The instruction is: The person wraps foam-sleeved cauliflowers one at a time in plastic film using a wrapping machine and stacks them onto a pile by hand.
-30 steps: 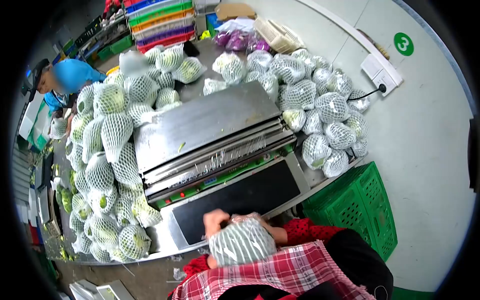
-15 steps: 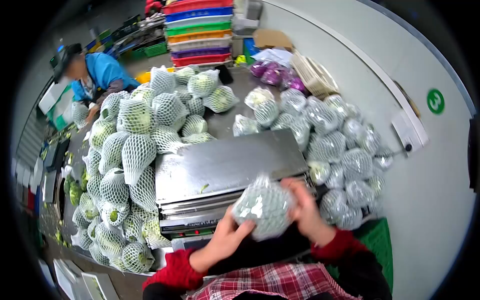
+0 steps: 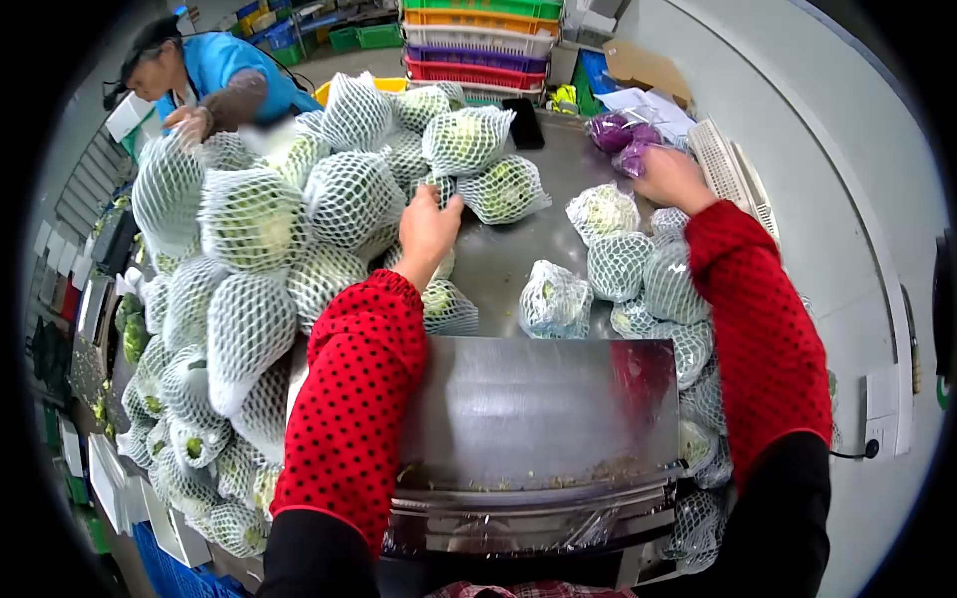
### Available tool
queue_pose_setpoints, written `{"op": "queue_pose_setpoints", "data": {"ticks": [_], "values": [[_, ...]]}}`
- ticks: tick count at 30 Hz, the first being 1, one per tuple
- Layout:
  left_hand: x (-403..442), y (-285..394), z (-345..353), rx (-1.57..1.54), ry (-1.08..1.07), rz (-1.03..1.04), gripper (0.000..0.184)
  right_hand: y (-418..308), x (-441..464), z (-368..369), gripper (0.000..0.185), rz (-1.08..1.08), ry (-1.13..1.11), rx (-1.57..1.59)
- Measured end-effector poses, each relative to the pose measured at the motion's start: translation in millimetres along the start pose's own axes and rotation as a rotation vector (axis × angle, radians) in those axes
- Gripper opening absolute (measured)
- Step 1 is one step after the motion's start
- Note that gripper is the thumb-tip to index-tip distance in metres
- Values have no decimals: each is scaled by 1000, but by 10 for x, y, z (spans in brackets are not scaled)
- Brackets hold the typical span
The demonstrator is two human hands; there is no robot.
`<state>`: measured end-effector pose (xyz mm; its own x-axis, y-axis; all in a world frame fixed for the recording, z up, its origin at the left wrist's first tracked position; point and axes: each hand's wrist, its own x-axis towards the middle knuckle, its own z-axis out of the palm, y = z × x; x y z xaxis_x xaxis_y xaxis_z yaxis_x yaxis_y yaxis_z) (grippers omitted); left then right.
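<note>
My left hand (image 3: 429, 231) reaches forward to the pile of pale vegetable heads in white foam nets. Its fingers are apart, close to a small netted head (image 3: 436, 186) beneath a larger netted head (image 3: 467, 140). Farther right, my right hand (image 3: 672, 179) is at a purple vegetable in clear film (image 3: 631, 159); the back of the hand hides most of its fingers, so its grip does not show. Below that hand lies a row of film-wrapped netted heads (image 3: 620, 265). Between my forearms stands the metal wrapping machine (image 3: 538, 404), with film along its near edge.
A stack of coloured crates (image 3: 478, 55) stands at the back. A dark phone (image 3: 522, 124) lies on the steel table (image 3: 503, 254). At left, a co-worker in blue (image 3: 234, 70) stands behind the netted pile. A white wall (image 3: 847, 259) bounds the right side, beside a cream basket (image 3: 733, 174).
The film-wrapped head has left my hands. Both arms have stretched forward, the left to the netted pile and the right to the purple vegetables. The view has shifted, and the co-worker appears larger.
</note>
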<state>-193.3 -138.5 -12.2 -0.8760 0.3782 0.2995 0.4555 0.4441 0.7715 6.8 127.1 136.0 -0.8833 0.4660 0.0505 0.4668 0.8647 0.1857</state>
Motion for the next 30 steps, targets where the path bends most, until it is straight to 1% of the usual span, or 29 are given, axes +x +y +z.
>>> {"op": "queue_pose_setpoints", "data": {"ticks": [1, 2, 4, 6, 7, 8, 9, 10, 11, 12, 13, 14, 16, 17, 18, 20, 22, 23, 24, 25, 27, 28, 29, 30], "values": [[23, -148, 145, -29, -32, -80, 49, -178, 349, 192, 47, -27, -9, 283], [59, -175, 217, -28, -27, -99, 49, -300, 719, 684, 58, -81, 189, 600], [107, -171, 264, 11, -165, -79, 57, -805, 1135, 1231, 89, 54, 237, 770], [174, -223, 320, 101, -288, -190, 60, -1111, 1437, 1671, 99, -24, 305, 942], [187, -272, 385, 98, -278, -157, 63, -1209, 1618, 1929, 103, -61, 174, 1014], [161, -310, 460, 82, -287, -121, 66, -1322, 1571, 1991, 108, -67, 109, 1128], [167, -258, 461, 57, -380, -160, 69, -1328, 1450, 1916, 109, -57, 36, 1135], [139, -253, 513, 32, -369, -128, 70, -1311, 1326, 1794, 109, -48, -29, 1129], [120, -210, 549, 32, -372, -119, 72, -1363, 1207, 1688, 98, -25, -101, 1083], [127, -139, 570, 32, -375, -99, 74, -1400, 1057, 1603, 81, 59, -152, 1070], [167, -157, 651, 4, -375, -232, 75, -1434, 910, 1518, 68, 142, -204, 1055], [210, -255, 727, 13, -341, -209, 73, -1454, 720, 1337, 63, 242, -317, 1049], [154, 2, 365, -38, -359, -145, 64, -1474, 314, 1016, 62, 309, -292, 1147], [92, 108, 195, -134, -312, -93, 62, -1443, 122, 886, 61, 340, -301, 1205], [29, 210, -3, -227, -264, -44, 60, -1421, -96, 691, 59, 360, -392, 1387], [-223, 492, -533, -321, -251, 235, 50, -1474, -652, 184, 56, 316, -450, 1577], [-660, 762, -1101, -238, -141, 517, 40, -1582, -1232, -138, 57, 215, -504, 1641], [-876, 827, -1335, -216, -152, 575, 36, -1751, -1567, -352, 59, 275, -455, 1714], [-1089, 866, -1554, -194, -153, 635, 33, -1802, -1835, -418, 60, 236, -526, 1727], [-1327, 887, -1755, -162, -174, 640, 28, -1876, -2100, -441, 61, 234, -565, 1650], [-1790, 781, -1892, -144, -196, 547, 28, -2047, -2495, -307, 66, 188, -647, 1454], [-1980, 701, -1901, -117, -198, 507, 28, -2109, -2626, -259, 66, 200, -657, 1456], [-1977, 697, -1971, -149, -209, 555, 33, -2203, -2683, -251, 62, 92, -367, 1412], [-2021, 745, -2040, -148, -239, 507, 37, -2258, -2722, -287, 58, -15, -73, 1342]]}}
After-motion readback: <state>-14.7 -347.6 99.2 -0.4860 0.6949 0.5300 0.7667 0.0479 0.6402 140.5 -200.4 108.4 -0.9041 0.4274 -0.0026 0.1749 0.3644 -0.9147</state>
